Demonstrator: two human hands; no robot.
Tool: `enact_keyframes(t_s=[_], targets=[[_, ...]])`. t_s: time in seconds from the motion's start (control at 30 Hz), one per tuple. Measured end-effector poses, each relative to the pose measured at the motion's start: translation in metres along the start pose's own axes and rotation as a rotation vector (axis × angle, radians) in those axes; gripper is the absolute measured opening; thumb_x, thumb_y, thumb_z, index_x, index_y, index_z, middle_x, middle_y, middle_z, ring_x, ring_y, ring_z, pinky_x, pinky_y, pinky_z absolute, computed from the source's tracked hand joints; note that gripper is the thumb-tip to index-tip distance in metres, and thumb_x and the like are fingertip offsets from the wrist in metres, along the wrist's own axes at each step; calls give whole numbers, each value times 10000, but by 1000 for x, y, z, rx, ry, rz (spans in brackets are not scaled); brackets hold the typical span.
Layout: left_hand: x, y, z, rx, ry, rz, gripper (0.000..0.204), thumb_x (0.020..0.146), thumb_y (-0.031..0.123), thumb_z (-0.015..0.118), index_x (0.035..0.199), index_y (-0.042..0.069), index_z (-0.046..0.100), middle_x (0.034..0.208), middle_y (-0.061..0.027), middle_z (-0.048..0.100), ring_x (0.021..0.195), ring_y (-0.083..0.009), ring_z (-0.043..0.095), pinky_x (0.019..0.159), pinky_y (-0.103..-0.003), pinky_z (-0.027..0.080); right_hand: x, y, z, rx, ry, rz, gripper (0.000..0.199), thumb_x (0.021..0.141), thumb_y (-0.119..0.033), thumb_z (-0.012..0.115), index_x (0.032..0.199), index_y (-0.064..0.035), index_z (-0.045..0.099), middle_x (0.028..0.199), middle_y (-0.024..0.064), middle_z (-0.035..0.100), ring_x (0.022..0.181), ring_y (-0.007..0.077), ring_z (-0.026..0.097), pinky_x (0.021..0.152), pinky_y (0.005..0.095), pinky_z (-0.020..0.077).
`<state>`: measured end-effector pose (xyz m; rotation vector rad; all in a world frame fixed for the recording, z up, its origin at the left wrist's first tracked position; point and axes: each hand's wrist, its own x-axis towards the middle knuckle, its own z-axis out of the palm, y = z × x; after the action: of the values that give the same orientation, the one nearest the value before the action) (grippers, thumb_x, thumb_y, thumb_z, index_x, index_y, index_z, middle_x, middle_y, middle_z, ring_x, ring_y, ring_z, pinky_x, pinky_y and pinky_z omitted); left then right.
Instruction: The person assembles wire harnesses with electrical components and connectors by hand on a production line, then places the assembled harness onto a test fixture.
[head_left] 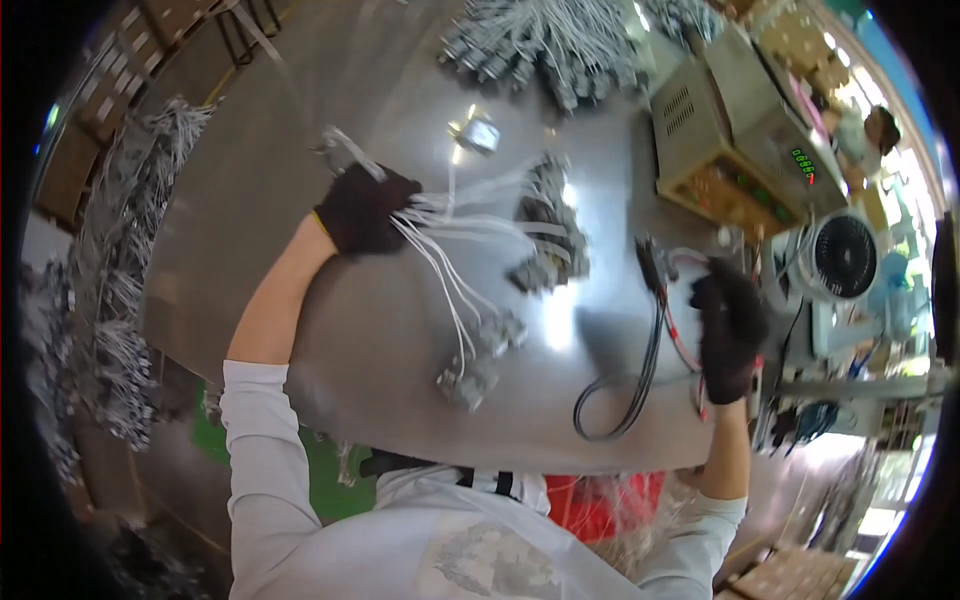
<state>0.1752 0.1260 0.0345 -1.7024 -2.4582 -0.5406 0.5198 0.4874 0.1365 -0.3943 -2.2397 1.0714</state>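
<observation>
My left hand [370, 210], in a dark glove, is closed around a bundle of white cables [440, 262] over the metal table [390, 330]. Grey connectors [550, 235] at the cable ends fan out to the right on the tabletop, and more connectors [475, 370] lie nearer to me. A short end [345, 150] sticks out past the far side of this hand. Also dark-gloved, my right hand [730, 325] is at the table's right side, smeared by motion. Beside it are a black clip-like piece [651, 265] and looped black and red leads [640, 400]; whether it holds them is unclear.
A boxy instrument [735, 140] with green digits stands at the far right, with a small fan [843, 256] nearby. A cable heap [545, 50] lies at the back. Cable bundles [130, 280] hang at left. A small shiny piece [480, 135] lies beyond the bundle. Another person [865, 140] is at far right.
</observation>
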Motion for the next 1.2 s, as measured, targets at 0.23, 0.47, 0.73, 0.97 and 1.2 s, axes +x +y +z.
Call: enact_keyframes(t_s=[0.23,0.47,0.73,0.97,1.2], targets=[[-7,1,23,32,43,89,243,665,303,769,854,163,706,783,-144,697,789,-393,722,725,-507,578,101,-77,154,-447,-479,-616,560,881,-138,826,1417,-117,664,1382,176,677,1285,402,634,1086,502,530],[-2,0,11,103,-51,96,230,665,289,762,853,173,697,763,-116,686,755,-359,722,693,-474,576,149,-65,250,-513,-805,-832,626,848,-194,745,1464,-164,639,1435,196,654,1267,391,659,1067,507,557],[-13,-4,5,11,145,105,296,669,265,728,933,136,699,682,-165,679,686,-425,702,665,-537,563,130,-66,220,-732,-602,-774,399,922,-172,671,1318,-187,717,1085,126,723,903,353,732,754,510,581],[-13,5,-4,148,25,21,258,762,340,755,845,104,694,709,-183,693,721,-415,715,695,-530,562,65,-83,128,-944,-575,-548,309,942,-200,679,1236,-215,773,1105,111,733,879,325,761,696,491,585],[-8,24,-1,148,59,6,293,810,377,762,778,97,679,675,-186,676,670,-411,705,665,-521,558,5,-65,97,-859,-586,-539,248,938,-151,661,1147,-185,791,1020,66,716,803,299,754,651,463,580]])
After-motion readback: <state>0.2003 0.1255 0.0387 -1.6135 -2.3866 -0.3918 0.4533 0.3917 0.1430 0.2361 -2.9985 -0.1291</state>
